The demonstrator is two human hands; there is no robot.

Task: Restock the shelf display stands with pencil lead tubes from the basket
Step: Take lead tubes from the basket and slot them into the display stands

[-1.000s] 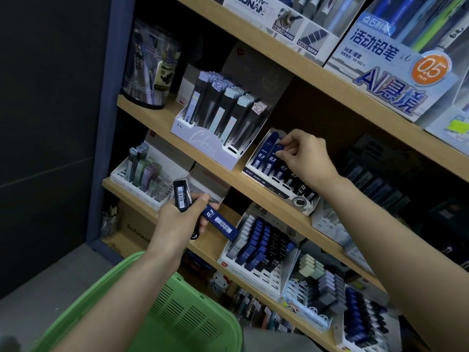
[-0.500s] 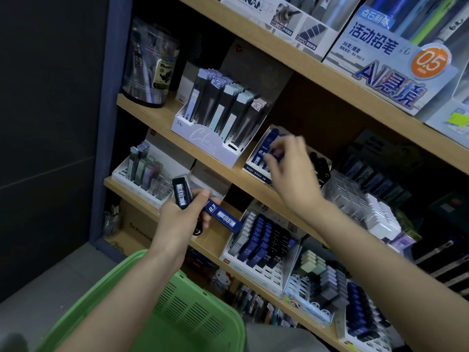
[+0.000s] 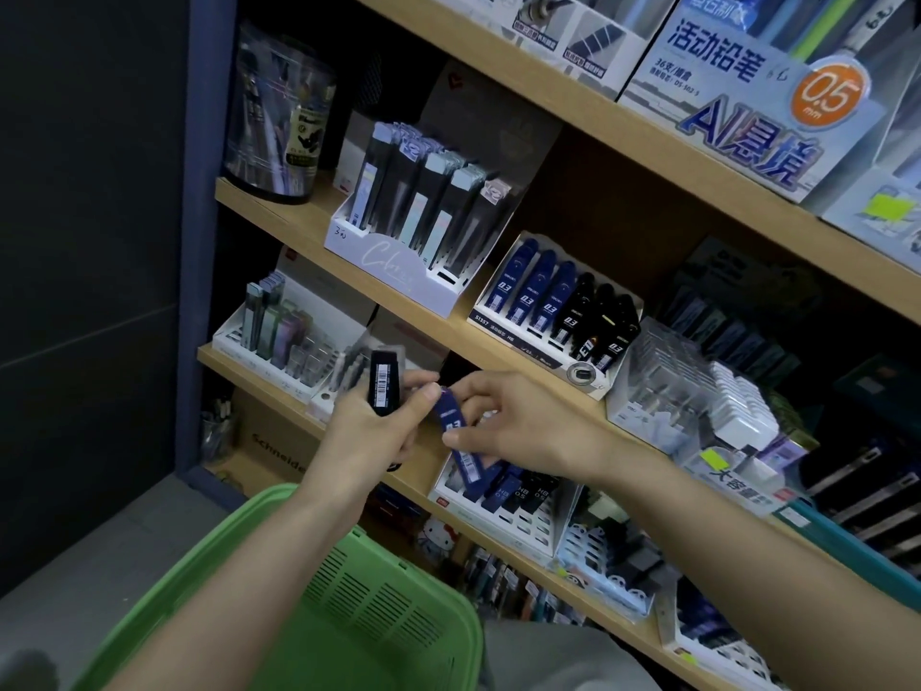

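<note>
Below, a green basket is sitting under both forearms, in front of the wooden shelf. Higher up, a display stand is showing blue and black lead tubes. The left hand is gripping an upright black tube, while the right hand is pinching a tilted blue tube just beside it.

Light wooden shelves stand before me, their boards climbing toward the right. A blue-grey upright closes their left end. Beyond that edge, a dark wall carries a faint seam. Grey floor lies below. The light is dim.
</note>
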